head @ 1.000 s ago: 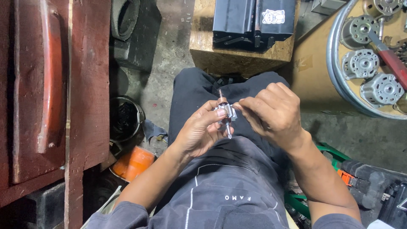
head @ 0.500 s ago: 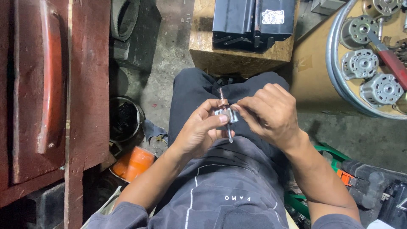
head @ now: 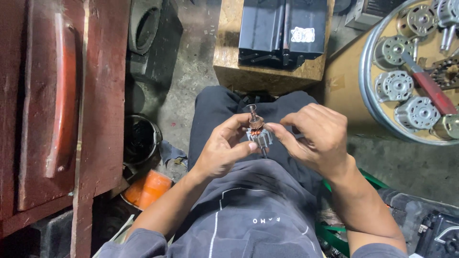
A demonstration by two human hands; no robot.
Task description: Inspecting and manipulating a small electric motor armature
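Observation:
Over my lap I hold a small motor armature [head: 258,133]: a slotted steel core with a copper commutator and a thin shaft that points up and away from me. My left hand [head: 222,150] grips the core from the left with thumb and fingers. From the right, my right hand [head: 318,136] pinches the top of the core near the commutator with its fingertips. The shaft's lower end shows just below the core. My dark trousers lie behind it.
A wooden block [head: 267,74] ahead of my knees carries a black metal box [head: 282,28]. A round metal tray [head: 377,107] at right holds several motor cores and a red-handled tool [head: 430,88]. Red wooden furniture [head: 62,105] stands at left, with a dark pot [head: 141,141] and an orange object [head: 148,188] on the floor.
The armature has turned in my fingers and now stands more upright, with the commutator showing. Both hands stay on it over my lap.

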